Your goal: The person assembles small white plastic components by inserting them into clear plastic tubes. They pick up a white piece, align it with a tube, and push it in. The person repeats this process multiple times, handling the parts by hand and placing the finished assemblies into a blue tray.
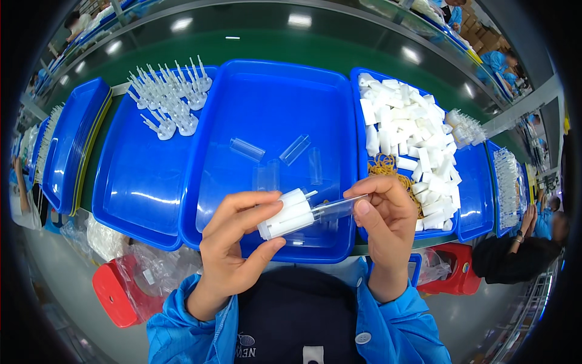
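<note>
Over the near edge of the middle blue tray (273, 109), my left hand (233, 249) is closed on a cluster of white tube-like pieces (290, 218). A thin clear prong sticks out of its far end. Between the thumb and fingers of my right hand (388, 221) is a clear plastic piece (336, 210), slanting up to the right. Its left end meets the cluster; whether it goes inside or lies alongside, I cannot tell. Several similar clear pieces (295, 150) lie loose in the middle tray.
In the left tray (136, 200) stand clear pronged stands (163, 100). White pieces (418, 133) and tan rubber bands (383, 164) pile up in the right tray (362, 91). Stacked trays (73, 145) stand far left. Red stools (115, 294) are below; a co-worker's arm (526, 227) shows at right.
</note>
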The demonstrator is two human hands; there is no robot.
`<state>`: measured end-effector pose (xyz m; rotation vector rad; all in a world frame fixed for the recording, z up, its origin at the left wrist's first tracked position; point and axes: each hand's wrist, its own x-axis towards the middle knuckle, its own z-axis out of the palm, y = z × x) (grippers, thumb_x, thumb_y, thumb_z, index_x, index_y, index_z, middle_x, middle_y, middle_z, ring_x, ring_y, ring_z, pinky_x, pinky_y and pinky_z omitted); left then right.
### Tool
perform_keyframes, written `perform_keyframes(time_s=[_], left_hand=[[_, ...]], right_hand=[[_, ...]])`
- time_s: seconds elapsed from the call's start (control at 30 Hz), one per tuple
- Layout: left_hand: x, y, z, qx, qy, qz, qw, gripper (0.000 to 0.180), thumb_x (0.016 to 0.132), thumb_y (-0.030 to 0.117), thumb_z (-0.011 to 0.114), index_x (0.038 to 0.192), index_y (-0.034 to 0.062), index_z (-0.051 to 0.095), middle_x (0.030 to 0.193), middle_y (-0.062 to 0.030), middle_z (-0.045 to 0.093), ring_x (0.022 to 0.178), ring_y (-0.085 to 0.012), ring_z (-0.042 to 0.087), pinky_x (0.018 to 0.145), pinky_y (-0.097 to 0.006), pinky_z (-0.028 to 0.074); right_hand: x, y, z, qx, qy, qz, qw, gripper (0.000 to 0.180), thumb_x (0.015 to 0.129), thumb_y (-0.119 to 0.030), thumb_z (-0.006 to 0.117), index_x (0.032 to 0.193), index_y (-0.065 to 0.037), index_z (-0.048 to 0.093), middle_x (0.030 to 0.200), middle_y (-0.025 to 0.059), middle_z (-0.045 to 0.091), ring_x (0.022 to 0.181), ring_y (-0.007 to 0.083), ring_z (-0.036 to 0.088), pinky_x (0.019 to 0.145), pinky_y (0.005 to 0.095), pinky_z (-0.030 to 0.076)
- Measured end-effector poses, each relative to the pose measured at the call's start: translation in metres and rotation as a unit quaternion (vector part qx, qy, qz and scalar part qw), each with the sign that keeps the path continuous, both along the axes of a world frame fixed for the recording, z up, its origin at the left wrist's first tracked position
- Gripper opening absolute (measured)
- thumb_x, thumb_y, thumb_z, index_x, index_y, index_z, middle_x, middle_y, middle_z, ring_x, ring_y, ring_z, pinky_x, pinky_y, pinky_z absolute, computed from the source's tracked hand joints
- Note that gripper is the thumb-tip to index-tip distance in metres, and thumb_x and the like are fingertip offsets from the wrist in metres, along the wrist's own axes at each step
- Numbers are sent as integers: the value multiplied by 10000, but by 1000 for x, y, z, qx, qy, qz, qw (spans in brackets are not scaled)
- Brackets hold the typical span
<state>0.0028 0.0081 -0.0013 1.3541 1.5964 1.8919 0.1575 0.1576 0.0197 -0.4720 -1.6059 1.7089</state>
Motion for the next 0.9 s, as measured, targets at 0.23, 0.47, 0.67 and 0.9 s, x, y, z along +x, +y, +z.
perform_keyframes(time_s=[0.23, 0.47, 0.67, 0.9], left_hand=[[0, 0, 3, -12, 0, 2, 1000, 383, 756, -66, 703, 1134, -49, 639, 1189, -206, 570, 1070, -279, 621, 840, -341, 580], [3, 0, 0, -36, 99, 28, 994, 348, 761, -77, 671, 1106, -35, 645, 1225, -203, 542, 1123, -298, 586, 857, -324, 530], [5, 4, 4, -32, 122, 36, 991, 301, 756, -90, 680, 1040, 10, 687, 1224, -193, 561, 1074, -296, 608, 847, -342, 518], [11, 3, -4, 0, 66, 51, 996, 346, 756, -97, 664, 1090, -7, 657, 1212, -207, 572, 1076, -307, 603, 845, -335, 510]], right_hand=[[1, -6, 3, 15, -27, -1, 1000, 142, 897, 20, 596, 1034, 55, 584, 916, 55, 589, 768, 54, 553, 668, 182, 430], [-10, -21, -8, 65, 0, -79, 995, 158, 917, -86, 598, 1017, 19, 535, 983, 113, 569, 695, 93, 570, 599, 218, 485], [-10, -21, -14, 55, 29, -68, 996, 149, 916, -2, 581, 1048, 50, 536, 990, 107, 559, 739, 104, 599, 677, 228, 511], [-9, -17, -10, 17, 18, -36, 999, 156, 918, -1, 574, 1064, 45, 538, 915, 80, 578, 758, 95, 594, 683, 225, 508]])
